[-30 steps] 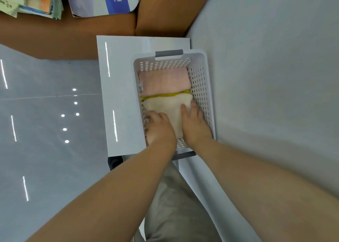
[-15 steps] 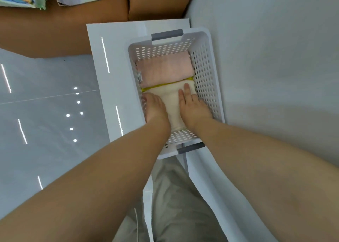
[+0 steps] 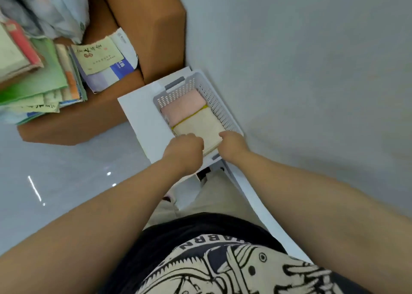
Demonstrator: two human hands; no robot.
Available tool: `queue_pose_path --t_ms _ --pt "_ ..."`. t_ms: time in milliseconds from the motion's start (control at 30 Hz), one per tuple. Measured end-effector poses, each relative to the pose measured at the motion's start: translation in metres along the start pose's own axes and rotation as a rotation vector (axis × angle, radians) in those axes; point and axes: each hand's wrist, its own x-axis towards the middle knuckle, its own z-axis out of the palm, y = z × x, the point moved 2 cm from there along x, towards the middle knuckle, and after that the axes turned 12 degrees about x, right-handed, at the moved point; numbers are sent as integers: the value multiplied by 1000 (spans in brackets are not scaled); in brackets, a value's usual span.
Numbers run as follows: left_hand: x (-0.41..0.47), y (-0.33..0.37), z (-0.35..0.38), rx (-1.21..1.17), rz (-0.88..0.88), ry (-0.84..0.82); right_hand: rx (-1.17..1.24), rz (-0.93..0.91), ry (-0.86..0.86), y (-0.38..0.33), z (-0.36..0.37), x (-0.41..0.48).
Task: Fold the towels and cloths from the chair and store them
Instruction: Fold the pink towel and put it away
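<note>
My left hand (image 3: 186,147) and right hand (image 3: 231,142), both curled on the basket (image 3: 219,103) near edge, seat the cream towel (image 3: 198,127) beside the pink towel (image 3: 182,106).

A white shelf (image 3: 142,113) stood against the grey wall (image 3: 312,70) and carried a white perforated basket (image 3: 217,103) directly on its top, set toward the wall side.

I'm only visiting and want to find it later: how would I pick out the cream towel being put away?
Find the white perforated basket against the grey wall, on a white surface. Two folded towels lie inside: the pink towel at the far end, the cream towel nearest the person, under both hands. It alone has a yellow edge along the pink one.
</note>
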Motion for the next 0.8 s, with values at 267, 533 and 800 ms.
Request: queue_pose_path --t_ms 267,533,800 --pt "-85 7 0 -213 256 122 896 149 495 40 31 -152" --pt "-206 133 38 -128 618 48 1520 295 906 110 130 -374" --pt "-396 299 169 -1 985 -171 1797 443 1325 229 288 -592"
